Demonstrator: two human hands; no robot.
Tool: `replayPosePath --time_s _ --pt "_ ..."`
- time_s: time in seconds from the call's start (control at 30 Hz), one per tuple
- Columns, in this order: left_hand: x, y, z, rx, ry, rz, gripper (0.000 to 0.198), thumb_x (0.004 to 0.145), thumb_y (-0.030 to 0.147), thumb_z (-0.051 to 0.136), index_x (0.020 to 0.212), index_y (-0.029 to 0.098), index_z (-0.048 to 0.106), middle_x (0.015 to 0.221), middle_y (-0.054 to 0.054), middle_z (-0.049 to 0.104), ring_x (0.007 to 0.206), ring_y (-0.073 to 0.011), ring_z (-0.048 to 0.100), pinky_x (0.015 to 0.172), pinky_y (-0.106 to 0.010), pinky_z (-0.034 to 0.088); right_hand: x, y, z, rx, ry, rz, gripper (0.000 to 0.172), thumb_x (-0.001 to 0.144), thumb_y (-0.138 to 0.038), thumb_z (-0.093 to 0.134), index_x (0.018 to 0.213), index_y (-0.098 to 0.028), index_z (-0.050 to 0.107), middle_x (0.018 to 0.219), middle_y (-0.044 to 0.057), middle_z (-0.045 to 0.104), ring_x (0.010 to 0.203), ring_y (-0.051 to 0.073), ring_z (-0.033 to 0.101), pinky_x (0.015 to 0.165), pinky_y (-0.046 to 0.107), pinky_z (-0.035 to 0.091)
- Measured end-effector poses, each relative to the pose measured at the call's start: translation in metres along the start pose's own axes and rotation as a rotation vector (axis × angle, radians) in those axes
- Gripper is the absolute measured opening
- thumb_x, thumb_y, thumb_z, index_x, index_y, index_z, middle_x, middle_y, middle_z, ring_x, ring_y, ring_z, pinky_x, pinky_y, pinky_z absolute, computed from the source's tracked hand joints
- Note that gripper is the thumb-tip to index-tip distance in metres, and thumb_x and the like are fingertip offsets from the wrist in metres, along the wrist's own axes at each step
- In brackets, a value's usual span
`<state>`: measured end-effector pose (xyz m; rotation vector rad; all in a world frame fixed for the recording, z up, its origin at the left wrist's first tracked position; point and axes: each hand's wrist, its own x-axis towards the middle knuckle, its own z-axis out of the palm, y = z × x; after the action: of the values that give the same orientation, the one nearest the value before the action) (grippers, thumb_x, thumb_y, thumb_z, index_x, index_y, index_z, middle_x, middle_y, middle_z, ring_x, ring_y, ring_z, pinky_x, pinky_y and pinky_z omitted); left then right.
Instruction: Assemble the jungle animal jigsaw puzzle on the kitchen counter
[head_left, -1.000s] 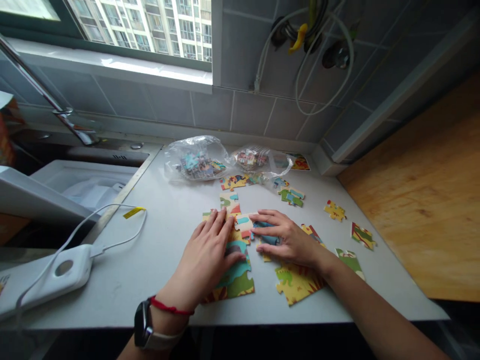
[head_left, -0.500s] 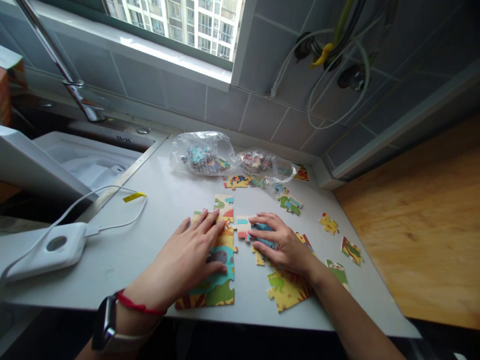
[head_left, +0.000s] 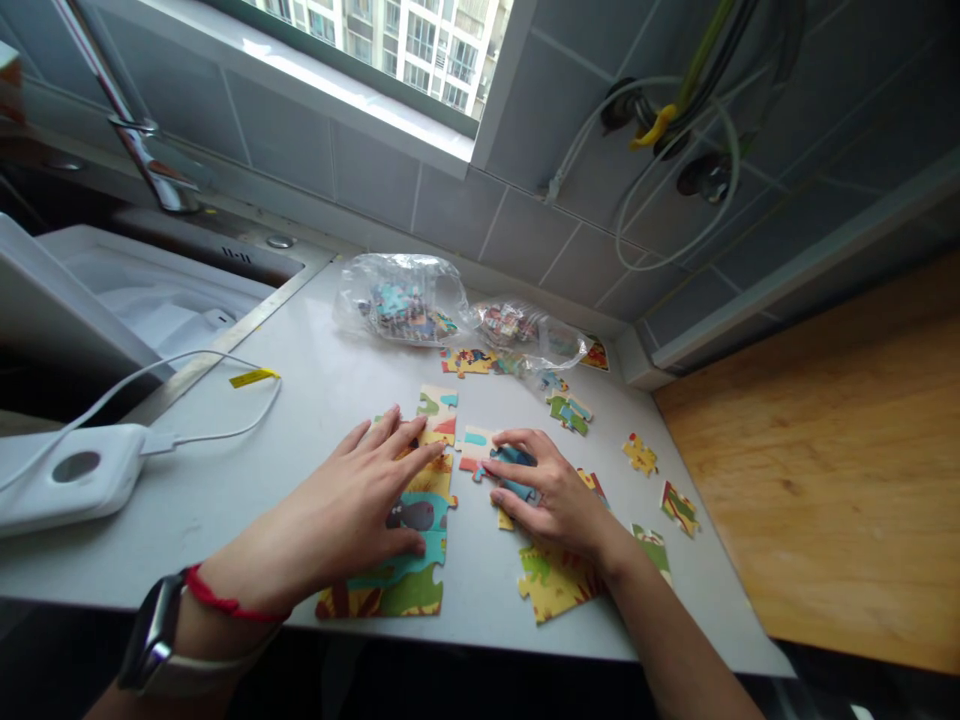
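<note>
My left hand [head_left: 352, 505] lies flat with fingers spread on a joined section of jigsaw puzzle [head_left: 420, 590]. That section shows a grey hippo in blue water, with green and yellow ground. Just to its right, my right hand [head_left: 551, 495] has its thumb and fingers bent over a small group of joined puzzle pieces [head_left: 478, 437] in white, red and blue. The group's left edge sits close beside the upper part of the left section. Under and below my right wrist is another joined section, a yellow puzzle section [head_left: 559, 590] with a green animal, partly hidden.
Loose puzzle pieces [head_left: 640, 455] lie to the right and a strip of pieces [head_left: 469, 361] at the back. Clear plastic bags [head_left: 401, 300] of pieces stand near the wall. At left are a white charger [head_left: 82, 475] with its cable and a sink [head_left: 247, 255]. A wooden board [head_left: 825, 450] borders the right.
The view has shifted, so the counter appears further left. My left hand has slid slightly left on its section, uncovering more of the hippo. My right hand stays on its pieces.
</note>
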<state>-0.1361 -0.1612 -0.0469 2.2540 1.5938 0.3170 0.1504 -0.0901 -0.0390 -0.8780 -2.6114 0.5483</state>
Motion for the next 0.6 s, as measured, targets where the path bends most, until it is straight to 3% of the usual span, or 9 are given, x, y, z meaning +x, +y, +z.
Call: replayPosePath --time_s 0.23,0.6 --pt "0.008 0.012 0.002 -0.018 0.034 0.093 0.072 0.082 0.038 0.081 0.15 0.036 0.055 0.172 -0.006 0.031 0.159 -0.0398 0.026 0.127 -0.062 0.026 0.0 0.003 0.001 -0.008 -0.002 0.004 0.031 0.098 -0.03 0.068 0.127 -0.026 0.076 0.144 0.014 0.063 0.134 0.031 0.057 0.115 0.056 0.05" --pt "0.019 0.007 0.013 -0.03 0.082 0.064 0.064 0.09 0.044 0.074 0.148 0.026 0.057 0.167 -0.012 0.041 0.157 -0.0407 0.029 0.125 -0.063 0.03 -0.002 0.0 -0.003 -0.133 -0.064 0.023 0.032 0.1 -0.032 0.065 0.129 -0.026 0.076 0.148 0.009 0.064 0.14 0.036 0.055 0.114 0.062 0.05"
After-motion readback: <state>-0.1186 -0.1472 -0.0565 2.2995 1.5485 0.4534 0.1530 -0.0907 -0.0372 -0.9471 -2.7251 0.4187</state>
